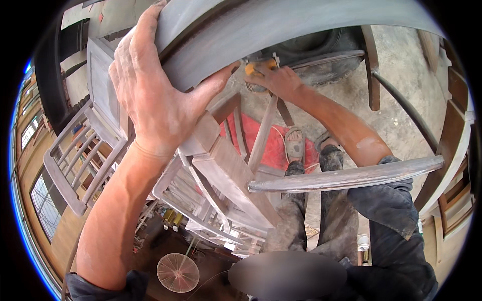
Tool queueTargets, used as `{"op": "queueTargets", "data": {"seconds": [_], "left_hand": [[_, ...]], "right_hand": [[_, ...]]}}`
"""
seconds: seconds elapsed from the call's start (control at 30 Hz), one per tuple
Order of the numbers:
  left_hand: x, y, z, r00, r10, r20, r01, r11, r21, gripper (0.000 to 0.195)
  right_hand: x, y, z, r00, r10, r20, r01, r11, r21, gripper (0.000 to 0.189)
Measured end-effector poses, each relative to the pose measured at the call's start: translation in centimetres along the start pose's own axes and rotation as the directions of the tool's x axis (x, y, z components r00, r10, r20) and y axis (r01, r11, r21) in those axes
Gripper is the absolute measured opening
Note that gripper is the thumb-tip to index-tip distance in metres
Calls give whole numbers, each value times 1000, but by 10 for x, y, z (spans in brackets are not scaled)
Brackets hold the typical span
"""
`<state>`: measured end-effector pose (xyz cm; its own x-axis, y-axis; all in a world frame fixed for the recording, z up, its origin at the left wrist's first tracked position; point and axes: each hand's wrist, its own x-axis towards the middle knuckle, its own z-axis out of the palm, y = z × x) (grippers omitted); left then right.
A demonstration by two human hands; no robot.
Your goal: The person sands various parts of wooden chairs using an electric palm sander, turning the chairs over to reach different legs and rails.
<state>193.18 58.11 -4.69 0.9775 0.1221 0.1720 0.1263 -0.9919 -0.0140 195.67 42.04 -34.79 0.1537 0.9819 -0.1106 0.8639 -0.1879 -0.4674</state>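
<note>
My left hand (154,90) grips the edge of a broad, curved wooden furniture part (241,41) with a grey, dusty finish. Its thumb lies along the underside and its fingers reach over the near end. Below that part, my right hand (276,81) is closed around a yellow power tool, apparently a sander (260,69). Much of the tool is covered by the hand, and its contact with the wood cannot be made out. Across my right arm runs a greyish wooden rail (346,175), joined to a curved leg (433,173) at the right.
A dark tyre-like round object (312,41) sits on the concrete floor (403,71). Red sheeting (260,139) lies by my sandalled feet. Slatted chair parts (86,161) and a wooden post (237,177) crowd the left. A round fan (178,272) stands beyond.
</note>
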Motion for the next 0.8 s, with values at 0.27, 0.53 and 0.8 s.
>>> {"op": "queueTargets", "data": {"seconds": [0.27, 0.53, 0.8], "left_hand": [[3, -3, 5, 992, 77, -100, -77, 997, 11, 102], [0, 1, 6, 994, 44, -97, -42, 999, 21, 102], [-2, 4, 1, 998, -6, -55, 8, 1000, 30, 101]], "right_hand": [[3, -9, 11, 1000, -19, 19, 17, 997, 74, 73], [-54, 3, 13, 993, 75, 87, -88, 985, 149, 63], [-162, 3, 8, 950, -118, 290, 50, 971, 232, 60]]}}
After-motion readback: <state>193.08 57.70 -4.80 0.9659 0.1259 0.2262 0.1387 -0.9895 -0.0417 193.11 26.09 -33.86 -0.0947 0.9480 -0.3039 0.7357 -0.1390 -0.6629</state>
